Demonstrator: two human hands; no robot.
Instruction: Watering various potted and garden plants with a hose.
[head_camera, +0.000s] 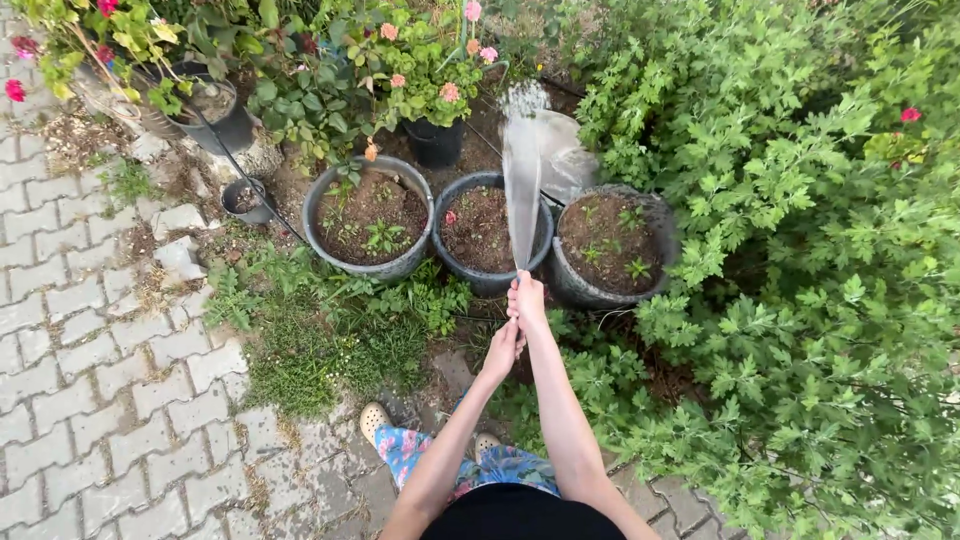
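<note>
Wet and likely slippery, the soft hose end (521, 277) sits over the middle pot (480, 230), right hand (527, 300) clenched round its tip, left hand (504, 347) closed just behind.

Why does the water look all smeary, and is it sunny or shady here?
Head view: the water fans out from the hands as a pale, streaky sheet, blurred by its motion, with white drops at the top. The light is soft and even, with no hard shadows or glare on the paving. The pots and bush look sharp. The right hand and left hand are clear too.
</note>
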